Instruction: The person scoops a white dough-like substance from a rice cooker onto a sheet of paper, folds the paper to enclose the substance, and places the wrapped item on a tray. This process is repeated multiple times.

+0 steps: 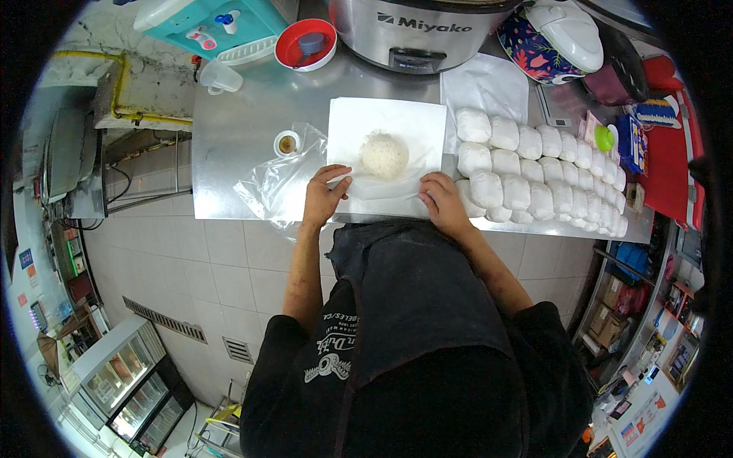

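Observation:
A rounded mound of cooked white rice (384,156) lies on white wrapping paper (358,114), which is stacked on the steel table. My left hand (330,192) holds the near left edge of the top sheet between thumb and fingers. At the near right edge, my right hand (440,197) grips the same sheet. The sheet's near part is slightly raised between my hands. Many white wrapped packets (504,163) are piled in rows to the right, close beside my right hand. A crumpled clear plastic bag (275,183) lies to the left, near my left hand.
A Miyako rice cooker (424,40) stands behind the paper. Left of it are a red-lined bowl (285,48), a clear plastic cup (220,78) and a turquoise water dispenser (189,20). A small cup (287,143) sits by the bag. A patterned container (544,46) stands at the back right.

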Demonstrator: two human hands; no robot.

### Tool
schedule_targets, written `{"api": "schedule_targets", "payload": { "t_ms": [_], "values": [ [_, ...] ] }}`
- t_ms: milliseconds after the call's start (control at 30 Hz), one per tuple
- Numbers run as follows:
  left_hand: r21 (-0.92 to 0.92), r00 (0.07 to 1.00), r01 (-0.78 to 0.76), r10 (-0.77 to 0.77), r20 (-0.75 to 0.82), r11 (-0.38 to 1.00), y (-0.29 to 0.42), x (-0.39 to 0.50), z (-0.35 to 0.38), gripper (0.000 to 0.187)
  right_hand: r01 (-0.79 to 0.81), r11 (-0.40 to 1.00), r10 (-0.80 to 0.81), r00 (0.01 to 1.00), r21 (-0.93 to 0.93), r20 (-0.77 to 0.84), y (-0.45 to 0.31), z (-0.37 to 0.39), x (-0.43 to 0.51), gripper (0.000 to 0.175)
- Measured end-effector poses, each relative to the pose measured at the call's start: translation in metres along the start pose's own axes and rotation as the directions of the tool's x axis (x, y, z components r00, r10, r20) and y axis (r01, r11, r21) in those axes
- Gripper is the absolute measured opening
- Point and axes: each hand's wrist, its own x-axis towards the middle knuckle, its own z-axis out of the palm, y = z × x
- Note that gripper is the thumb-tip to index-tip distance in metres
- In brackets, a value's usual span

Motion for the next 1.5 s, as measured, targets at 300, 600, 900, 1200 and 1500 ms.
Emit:
{"api": "schedule_targets", "payload": {
  "t_ms": [300,600,900,1200,1500],
  "values": [
    [0.353,0.935,-0.342,0.354,0.031,0.871,-0.008,0.002,-0.015,0.053,-0.176,0.711,0.295,0.953,0.681,-0.062,-0.01,-0.001,0.011,0.04],
    [0.121,0.904,-0.388,0.403,-0.144,0.914,-0.033,0.044,0.003,0.026,-0.125,0.986,0.153,0.946,0.114,-0.286,-0.023,-0.002,0.023,0.025],
    [0.397,0.835,-0.304,0.443,-0.326,0.866,-0.031,0.076,0.023,0.025,-0.411,0.911,0.354,0.833,-0.045,-0.426,0.006,0.016,0.052,0.023],
    [0.747,0.562,-0.581,0.824,0.08,0.323,-0.033,0.033,0.045,0.039,-0.38,0.922,0.344,0.889,-0.068,-0.303,-0.02,-0.02,0.022,0.052],
    [0.824,0.703,-0.563,0.557,0.442,0.056,-0.029,0.013,0.08,0.074,-0.56,0.355,0.633,0.733,0.749,0.249,-0.01,0.007,0.018,0.034]
  ]
}}
